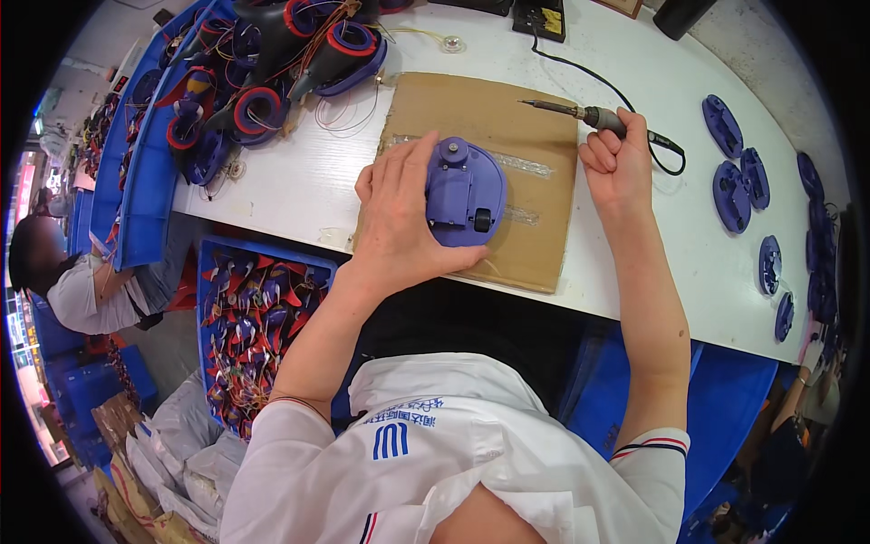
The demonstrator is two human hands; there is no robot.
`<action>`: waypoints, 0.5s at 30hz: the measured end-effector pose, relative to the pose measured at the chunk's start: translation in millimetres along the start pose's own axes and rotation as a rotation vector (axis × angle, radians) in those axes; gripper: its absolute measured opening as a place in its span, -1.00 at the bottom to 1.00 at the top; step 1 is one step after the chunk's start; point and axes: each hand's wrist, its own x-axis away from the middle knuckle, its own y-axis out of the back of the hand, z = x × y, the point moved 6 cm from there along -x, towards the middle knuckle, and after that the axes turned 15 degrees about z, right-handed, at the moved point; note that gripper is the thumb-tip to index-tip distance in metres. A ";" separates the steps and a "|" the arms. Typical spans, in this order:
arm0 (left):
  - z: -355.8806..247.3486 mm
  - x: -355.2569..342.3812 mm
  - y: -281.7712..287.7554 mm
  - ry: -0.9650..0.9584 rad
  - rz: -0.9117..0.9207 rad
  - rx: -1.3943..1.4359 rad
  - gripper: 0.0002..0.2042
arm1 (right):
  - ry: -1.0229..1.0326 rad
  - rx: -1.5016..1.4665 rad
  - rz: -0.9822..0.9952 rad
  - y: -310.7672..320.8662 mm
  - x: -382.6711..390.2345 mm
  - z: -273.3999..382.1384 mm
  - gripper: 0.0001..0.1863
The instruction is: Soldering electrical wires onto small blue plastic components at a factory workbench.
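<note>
My left hand (399, 213) is curved around the left side of a purple plastic toy base (458, 195), thumb at its lower edge. The base lies on a brown cardboard sheet (535, 245) and shows a small dark wheel and a raised round post. In my right hand (616, 159) is a soldering iron (605, 120), gripped by its handle. Its metal tip points left, over the upper right part of the cardboard, apart from the base. A black cord runs from the handle toward the back of the table.
Dark and purple toy bodies with loose wires (258, 109) are heaped at the back left. Several purple bases (732, 197) lie at the right. A blue crate (213, 272) of red and purple parts stands below the table's left edge. Another person (100, 290) sits at far left.
</note>
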 end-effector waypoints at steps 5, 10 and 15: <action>-8.6 -9.0 9.6 -0.062 0.020 0.087 0.04 | -0.001 -0.016 0.039 8.1 -2.8 0.3 -0.85; 15.5 26.1 29.9 -0.120 -0.237 0.152 -0.53 | -0.049 -0.046 0.041 31.0 -17.3 2.9 -0.80; 141.6 172.0 62.4 0.518 -0.687 0.362 -0.83 | -0.111 -0.018 0.171 55.7 -41.0 7.2 -0.79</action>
